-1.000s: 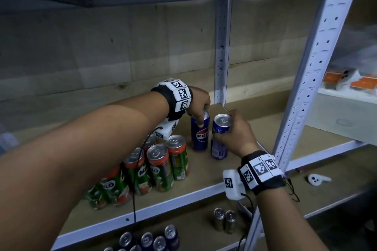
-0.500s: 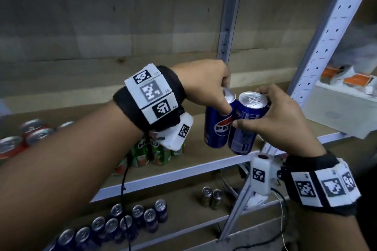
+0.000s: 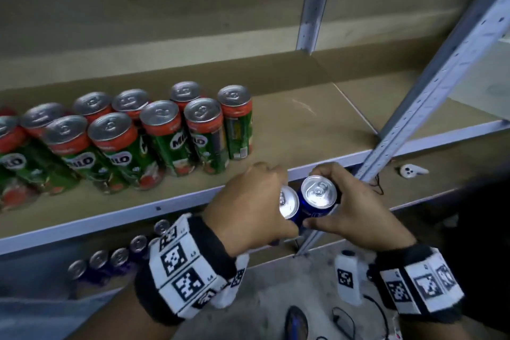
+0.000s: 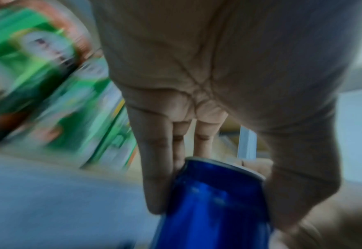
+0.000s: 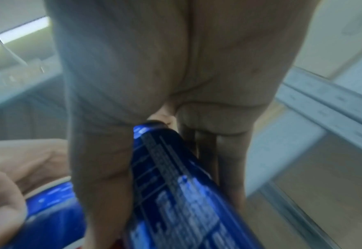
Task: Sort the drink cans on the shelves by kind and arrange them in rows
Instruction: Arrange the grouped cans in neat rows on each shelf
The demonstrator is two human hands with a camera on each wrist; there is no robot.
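Each hand carries a blue Pepsi can in front of the middle shelf's front rail. My left hand (image 3: 256, 201) grips one can (image 3: 288, 203) from above by its top, seen also as the blue can (image 4: 214, 205) in the left wrist view. My right hand (image 3: 347, 207) holds the other can (image 3: 318, 192) by its side, the can (image 5: 175, 185) in the right wrist view. The two cans are side by side and nearly touching. Several green and red Milo cans (image 3: 165, 135) stand in two rows on the middle shelf (image 3: 303, 124).
Several blue cans (image 3: 121, 257) stand in a row on the lower shelf at the left. A slanted metal upright (image 3: 430, 85) passes just right of my right hand. A white controller (image 3: 411, 171) and cables lie at the right.
Both hands have come down with their cans from above the middle shelf to below its front rail. The view has tilted down, so the Milo rows now show from above.
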